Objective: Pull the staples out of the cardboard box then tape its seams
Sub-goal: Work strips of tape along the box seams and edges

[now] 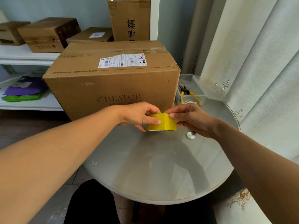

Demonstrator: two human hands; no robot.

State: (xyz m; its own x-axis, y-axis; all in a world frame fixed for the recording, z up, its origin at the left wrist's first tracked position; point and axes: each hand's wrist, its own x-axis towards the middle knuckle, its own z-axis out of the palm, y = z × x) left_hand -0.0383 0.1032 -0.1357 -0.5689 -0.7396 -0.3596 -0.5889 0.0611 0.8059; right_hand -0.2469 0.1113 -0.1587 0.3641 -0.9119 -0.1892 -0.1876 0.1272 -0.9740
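Note:
A large brown cardboard box (113, 81) marked CREATOR stands on the round glass table (161, 167), with a white shipping label on its top. Just in front of it I hold a yellow roll of tape (163, 122) above the table with both hands. My left hand (137, 116) grips the roll's left side, fingers curled over its top. My right hand (191, 118) grips the right side, thumb pressed on the roll's top face. The box's top flaps lie closed, with old tape along the centre seam.
A clear plastic tray (194, 81) right of the box holds yellow-handled pliers (189, 93) and some staples. White shelves (24, 55) at the left carry several smaller boxes and coloured bags. A curtain (250, 62) hangs close on the right.

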